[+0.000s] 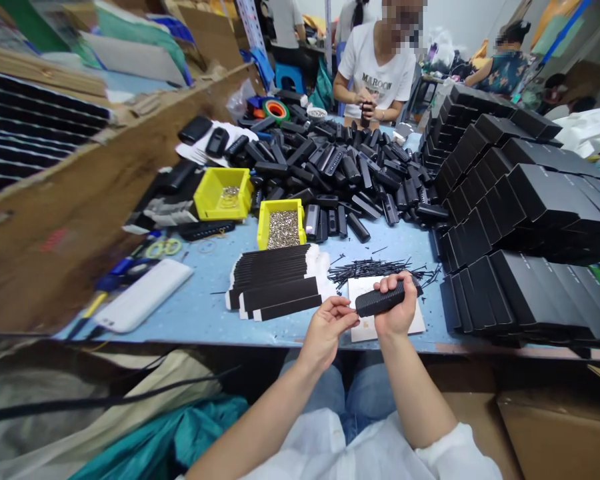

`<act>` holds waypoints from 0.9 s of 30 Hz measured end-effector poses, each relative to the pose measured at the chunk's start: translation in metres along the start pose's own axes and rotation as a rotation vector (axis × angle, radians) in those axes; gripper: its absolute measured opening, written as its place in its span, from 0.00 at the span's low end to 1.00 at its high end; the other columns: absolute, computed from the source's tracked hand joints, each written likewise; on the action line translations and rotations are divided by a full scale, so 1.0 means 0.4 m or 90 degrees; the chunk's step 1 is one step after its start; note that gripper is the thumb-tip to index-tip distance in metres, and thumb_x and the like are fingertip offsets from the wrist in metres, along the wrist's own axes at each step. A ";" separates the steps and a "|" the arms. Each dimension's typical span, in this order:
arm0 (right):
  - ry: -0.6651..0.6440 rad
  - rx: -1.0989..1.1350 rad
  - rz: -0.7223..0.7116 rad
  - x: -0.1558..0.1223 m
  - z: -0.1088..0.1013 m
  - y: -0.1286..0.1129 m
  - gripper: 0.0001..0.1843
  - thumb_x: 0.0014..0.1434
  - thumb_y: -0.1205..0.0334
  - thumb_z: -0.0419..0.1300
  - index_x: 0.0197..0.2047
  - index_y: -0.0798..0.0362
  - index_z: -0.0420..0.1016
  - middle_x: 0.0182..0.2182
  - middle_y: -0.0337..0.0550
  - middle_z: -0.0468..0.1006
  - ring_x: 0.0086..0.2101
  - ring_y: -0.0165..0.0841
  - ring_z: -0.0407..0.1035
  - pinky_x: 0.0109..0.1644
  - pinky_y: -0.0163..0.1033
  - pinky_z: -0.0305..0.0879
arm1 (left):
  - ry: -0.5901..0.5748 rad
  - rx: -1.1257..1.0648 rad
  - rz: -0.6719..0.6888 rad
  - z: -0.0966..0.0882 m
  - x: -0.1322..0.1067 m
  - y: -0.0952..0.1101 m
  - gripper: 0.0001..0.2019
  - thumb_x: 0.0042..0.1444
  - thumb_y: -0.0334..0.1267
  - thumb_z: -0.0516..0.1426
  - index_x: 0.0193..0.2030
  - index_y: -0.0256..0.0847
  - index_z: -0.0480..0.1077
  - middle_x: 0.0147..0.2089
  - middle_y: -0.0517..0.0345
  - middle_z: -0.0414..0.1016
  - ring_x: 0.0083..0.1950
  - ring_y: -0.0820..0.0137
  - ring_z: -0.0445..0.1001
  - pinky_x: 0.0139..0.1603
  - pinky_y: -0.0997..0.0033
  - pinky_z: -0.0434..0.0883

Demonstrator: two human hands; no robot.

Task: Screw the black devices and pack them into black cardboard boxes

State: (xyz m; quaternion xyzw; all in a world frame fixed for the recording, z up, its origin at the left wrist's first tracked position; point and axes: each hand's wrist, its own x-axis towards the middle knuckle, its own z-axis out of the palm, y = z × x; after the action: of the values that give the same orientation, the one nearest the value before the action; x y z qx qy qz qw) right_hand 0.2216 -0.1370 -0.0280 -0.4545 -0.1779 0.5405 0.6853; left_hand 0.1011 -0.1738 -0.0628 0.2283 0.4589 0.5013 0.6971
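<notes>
Black case (374, 302), long axis crosswise; right hand (399, 315) clamped round it, left hand (326, 328) pinched at end.

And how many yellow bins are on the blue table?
2: the left yellow bin stands beside the black device pile; the right yellow bin, holding small metal pieces, sits slightly lower in the picture. The pile could hide more.

This looks like an assembly and packing workshop: a blue counter (205, 267) carries heaped black plastic casings (330, 160), a yellow parts bin (263, 228) full of small metal pieces and stacked black cartons (540, 193), with a co-worker (377, 60) handling something opposite.
</notes>
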 end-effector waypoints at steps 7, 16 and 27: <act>0.008 -0.003 0.060 -0.003 -0.018 0.018 0.39 0.46 0.37 0.49 0.37 0.68 0.38 0.22 0.34 0.50 0.24 0.05 0.52 0.35 0.20 0.60 | 0.057 0.114 0.066 0.001 -0.006 -0.019 0.15 0.38 0.31 0.67 0.33 0.35 0.69 0.27 0.59 0.74 0.30 0.74 0.73 0.36 0.76 0.72; -0.034 -0.120 -0.016 0.000 -0.038 0.040 0.34 0.51 0.40 0.46 0.35 0.69 0.42 0.21 0.36 0.53 0.24 0.07 0.54 0.35 0.21 0.62 | -0.036 0.387 0.188 -0.057 0.022 0.019 0.21 0.45 0.38 0.66 0.47 0.40 0.70 0.45 0.50 0.75 0.45 0.64 0.75 0.48 0.66 0.71; 0.032 -0.516 -0.121 0.131 -0.293 0.112 0.41 0.50 0.40 0.54 0.54 0.69 0.60 0.41 0.45 0.67 0.40 0.05 0.58 0.48 0.12 0.60 | -0.066 1.280 0.208 -0.282 0.153 0.270 0.26 0.45 0.38 0.66 0.51 0.34 0.67 0.51 0.43 0.68 0.50 0.53 0.67 0.46 0.60 0.65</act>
State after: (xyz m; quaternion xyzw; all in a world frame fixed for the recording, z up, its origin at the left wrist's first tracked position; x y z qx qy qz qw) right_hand 0.3003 -0.1401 -0.1387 -0.6822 -0.4006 0.3499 0.5017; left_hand -0.0452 -0.0916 -0.0574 0.7893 0.6000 -0.0380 0.1246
